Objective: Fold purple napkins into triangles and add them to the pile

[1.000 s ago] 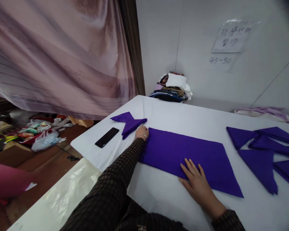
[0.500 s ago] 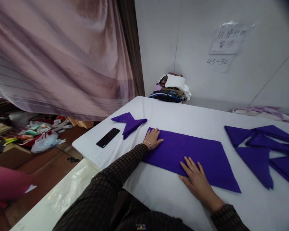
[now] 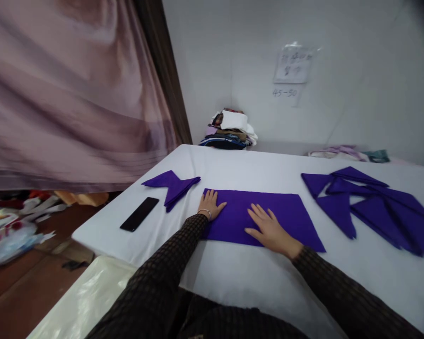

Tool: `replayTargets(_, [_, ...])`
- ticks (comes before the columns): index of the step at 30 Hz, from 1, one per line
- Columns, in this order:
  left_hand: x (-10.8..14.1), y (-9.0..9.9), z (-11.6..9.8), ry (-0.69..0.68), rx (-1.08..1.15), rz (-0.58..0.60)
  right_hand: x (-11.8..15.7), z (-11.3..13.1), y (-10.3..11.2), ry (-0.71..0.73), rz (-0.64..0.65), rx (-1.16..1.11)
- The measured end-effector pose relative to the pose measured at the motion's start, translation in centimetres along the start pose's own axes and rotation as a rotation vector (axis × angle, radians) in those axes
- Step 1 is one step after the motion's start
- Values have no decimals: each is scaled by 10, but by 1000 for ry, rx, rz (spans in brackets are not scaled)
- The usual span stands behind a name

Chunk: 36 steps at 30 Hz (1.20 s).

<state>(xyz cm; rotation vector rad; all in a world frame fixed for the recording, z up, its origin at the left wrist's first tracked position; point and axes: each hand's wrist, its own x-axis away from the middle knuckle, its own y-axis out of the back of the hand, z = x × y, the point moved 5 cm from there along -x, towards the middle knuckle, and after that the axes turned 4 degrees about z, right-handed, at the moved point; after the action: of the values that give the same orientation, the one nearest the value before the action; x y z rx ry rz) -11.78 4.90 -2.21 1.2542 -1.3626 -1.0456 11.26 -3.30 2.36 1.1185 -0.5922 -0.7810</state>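
A purple cloth napkin, folded into a long rectangle, lies flat on the white-covered table in front of me. My left hand rests palm down on its left end, fingers stretched out and thumb spread. Nearer its middle, my right hand lies on the cloth with the fingers spread. Neither hand grips anything. To the left sits a purple napkin folded into a pointed, bow-like shape.
A black phone lies near the table's left edge. Several purple folded cloths overlap on the right. Behind the table are a clothes pile and a paper sign on the wall. A pink curtain hangs at left.
My view has turned to the right, so things appear further left. My right hand has moved farther up onto the purple napkin. My left hand stays on its left end.
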Motion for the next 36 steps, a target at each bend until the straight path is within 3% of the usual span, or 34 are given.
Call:
replayTargets(3, [-3, 1, 0, -7, -27, -9, -48, 20, 13, 27, -33, -6])
replayTargets(6, [-6, 0, 2, -11, -53, -5, -93, 25, -1, -5, 7, -17])
replayTargets(10, [-9, -3, 3, -5, -87, -11, -108, -8, -21, -36, 72, -12])
replayTargets(13, [-10, -3, 3, -3, -104, -23, -83, -71, -11, -139, 40, 33])
replayTargets(17, [-10, -1, 2, 0, -116, -10, -30, -166, 21, -502, -32, 77])
replayTargets(19, [-10, -1, 2, 2, -119, 3, -11, -187, 31, -635, -56, 87])
replayTargets(21, [-10, -2, 2, 5, -119, 7, -3, -178, 30, -628, -69, 95])
replayTargets(26, [-10, -1, 1, 5, -97, -2, 0, -84, -13, -203, -5, 78])
replayTargets(28, [-8, 0, 0, -6, -78, -1, 13, -70, -25, -156, -23, 87])
replayTargets(30, [-5, 1, -1, -10, -56, 6, 32, -82, -28, -216, -65, 115])
replayTargets(34, [-2, 1, -2, -2, -2, 17, 71, -139, -23, -392, -113, 209])
replayTargets(36, [-2, 1, -3, -8, 51, 20, 85, -157, -22, -400, -112, 257])
